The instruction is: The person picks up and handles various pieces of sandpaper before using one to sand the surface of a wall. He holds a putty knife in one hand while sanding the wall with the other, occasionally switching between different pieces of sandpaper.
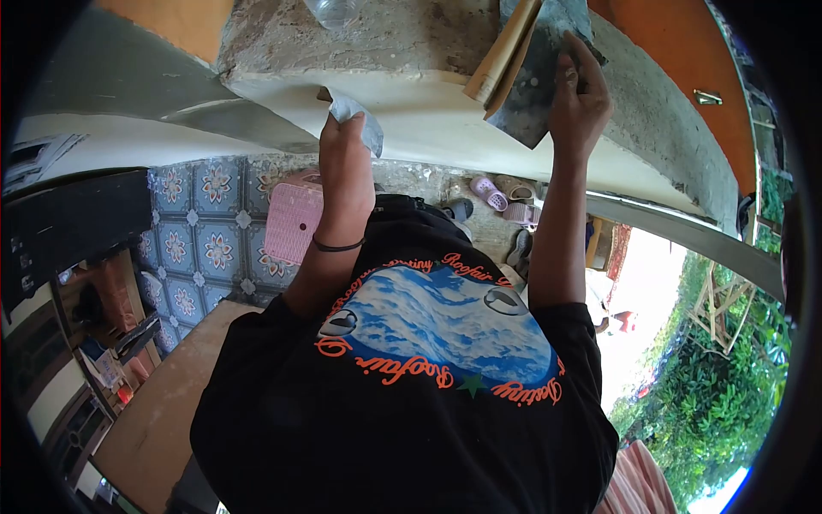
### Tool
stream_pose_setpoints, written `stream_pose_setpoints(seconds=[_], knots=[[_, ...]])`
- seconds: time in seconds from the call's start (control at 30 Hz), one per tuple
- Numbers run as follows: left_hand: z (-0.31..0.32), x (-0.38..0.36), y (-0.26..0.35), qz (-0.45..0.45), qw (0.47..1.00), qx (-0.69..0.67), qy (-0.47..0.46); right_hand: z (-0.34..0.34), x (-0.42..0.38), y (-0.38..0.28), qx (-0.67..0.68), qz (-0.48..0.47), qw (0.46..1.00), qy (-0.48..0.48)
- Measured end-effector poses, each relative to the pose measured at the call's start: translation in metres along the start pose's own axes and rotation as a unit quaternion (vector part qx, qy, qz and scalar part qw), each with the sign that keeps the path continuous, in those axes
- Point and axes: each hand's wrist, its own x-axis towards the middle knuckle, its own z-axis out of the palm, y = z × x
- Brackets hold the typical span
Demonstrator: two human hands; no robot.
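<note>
My left hand [346, 158] is closed on a small folded piece of sandpaper [358, 122], grey with a brown edge, just in front of the rough concrete ledge [385, 43]. My right hand [584, 107] pinches the edge of a larger dark grey sandpaper sheet [524, 107], which hangs partly over the ledge's front. Brown backing shows on its curled, folded part [501, 68]. Some of my right fingers are hidden behind the sheet.
Clear plastic container [332, 10] on the ledge at the top. Below stand a pink woven box [294, 221] by the tiled surface [193, 223], and several clogs [490, 194] on the floor. A brown tabletop [163, 403] lies left; greenery [728, 411] shows outside right.
</note>
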Motion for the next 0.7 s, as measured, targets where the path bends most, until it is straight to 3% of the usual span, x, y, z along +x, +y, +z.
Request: stream_pose_setpoints(seconds=[0.07,0.17,0.33,0.4,0.57,0.63,0.7], knots=[[0.001,-0.004,0.0,0.006,0.999,0.049,-0.009,-0.017,0.002,-0.006,0.175,0.047,0.983,0.008],[0.001,-0.001,-0.007,0.016,0.999,0.042,-0.015,-0.058,-0.001,-0.001,0.23,0.064,0.966,0.101],[0.01,-0.001,-0.017,0.023,0.996,0.087,-0.011,-0.11,-0.017,0.02,0.198,0.148,0.955,0.166],[0.015,0.004,-0.024,0.069,0.998,0.004,-0.009,-0.12,-0.022,0.033,0.196,0.173,0.949,0.174],[0.033,0.01,-0.041,0.126,0.99,0.01,0.054,-0.144,-0.015,0.07,0.13,0.133,0.969,0.163],[0.038,0.021,-0.046,0.185,0.972,-0.004,0.148,-0.157,-0.006,0.082,0.103,0.117,0.977,0.148],[0.036,0.041,-0.056,0.207,0.957,0.013,0.205,-0.173,0.004,0.105,-0.015,0.067,0.988,0.136]])
